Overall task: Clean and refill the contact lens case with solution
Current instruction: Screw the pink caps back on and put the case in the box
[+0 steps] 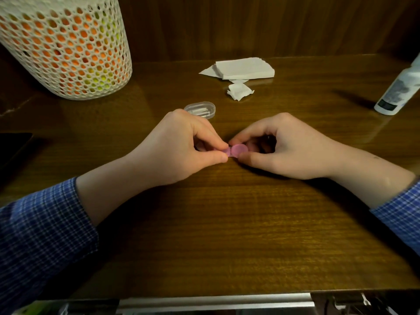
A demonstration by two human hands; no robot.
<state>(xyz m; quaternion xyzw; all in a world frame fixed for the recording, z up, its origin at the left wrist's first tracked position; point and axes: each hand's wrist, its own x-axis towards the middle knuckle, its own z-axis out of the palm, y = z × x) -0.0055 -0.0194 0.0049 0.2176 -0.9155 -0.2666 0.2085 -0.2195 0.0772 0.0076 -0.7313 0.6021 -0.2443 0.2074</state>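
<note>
Checked blue sleeves lead to the left hand (181, 142) and right hand (279, 146), both pinching the small pink plastic contact lens case (236, 150) low over the brown wooden desk (227, 223). Caps look closed, so opening seems the step in hand. Next likely calls for the white solution bottle (400, 89), far right of the right hand.

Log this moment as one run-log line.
left hand: pinching pink lens case | right hand: pinching case | solution bottle: untouched, right | tissues: behind

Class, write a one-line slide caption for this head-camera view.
Both hands, left hand and right hand, pinch a pink contact lens case low over a wooden desk.
</note>
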